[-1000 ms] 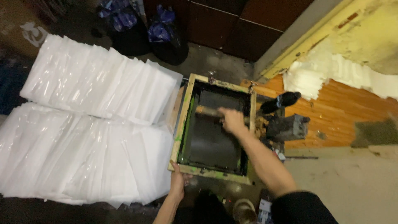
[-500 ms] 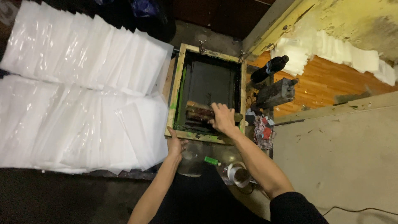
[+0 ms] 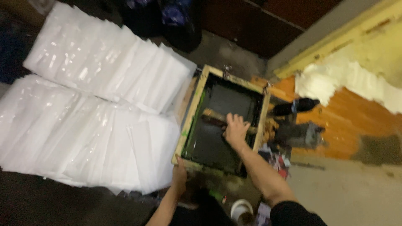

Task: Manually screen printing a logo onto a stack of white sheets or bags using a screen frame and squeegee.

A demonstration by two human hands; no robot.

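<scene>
Squeegee (image 3: pixel 217 117) pushed back up dark screen, right hand (image 3: pixel 235 129) grip clamped on it, left hand (image 3: pixel 180 175) gripping wooden frame (image 3: pixel 189 121).

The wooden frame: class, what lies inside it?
Inside the wooden frame lie a dark inked screen and a wooden squeegee, gripped by the right hand. Whatever lies beneath the screen is covered.

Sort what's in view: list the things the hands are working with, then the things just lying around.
In use:
right hand gripping the squeegee
left hand on the wooden screen frame

Lying about:
white plastic sheets
dark bags
black bottle
white cup
</scene>
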